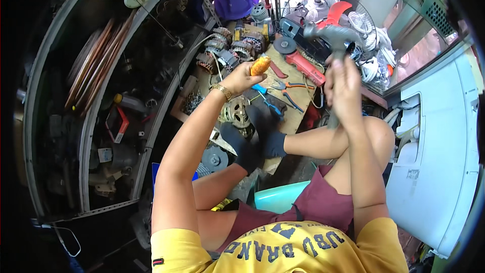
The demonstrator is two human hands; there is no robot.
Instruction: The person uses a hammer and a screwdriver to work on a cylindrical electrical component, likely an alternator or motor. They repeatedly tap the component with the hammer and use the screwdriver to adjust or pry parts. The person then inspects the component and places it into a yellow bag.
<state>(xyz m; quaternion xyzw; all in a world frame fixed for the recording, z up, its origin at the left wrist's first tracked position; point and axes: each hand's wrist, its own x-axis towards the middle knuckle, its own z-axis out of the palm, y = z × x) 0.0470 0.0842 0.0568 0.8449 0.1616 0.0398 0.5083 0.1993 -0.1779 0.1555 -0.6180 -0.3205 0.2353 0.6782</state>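
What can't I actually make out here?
All in the head view:
Hammer: head blurred, grip partly covered by the right hand.
Orange object: partly hidden by the left hand; its kind is unclear.
Round metal housing: partly covered by dark socks.

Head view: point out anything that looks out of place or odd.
The dark-socked feet look odd: they are at the tan work board, among tools and close by a metal motor part, with a hammer raised in the right hand. The orange-and-blue pliers lie with handles spread. I see no spill.
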